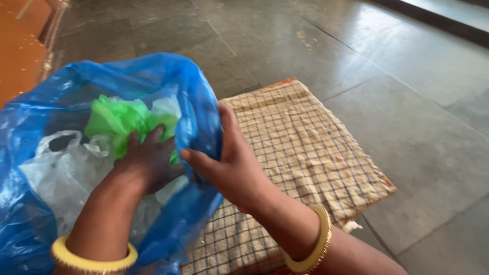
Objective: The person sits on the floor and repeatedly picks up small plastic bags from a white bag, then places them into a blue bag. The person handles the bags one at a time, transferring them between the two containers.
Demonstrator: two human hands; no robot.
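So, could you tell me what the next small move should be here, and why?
Probably push the green bag deeper. The left hand is already inside the blue bag, pressing on it beside some clear bags, while the right hand grips the blue rim open. The green one sits high, near the opening.

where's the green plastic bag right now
In the head view it sits left of centre, the green plastic bag inside the big blue plastic bag, under the left hand and above crumpled clear bags.
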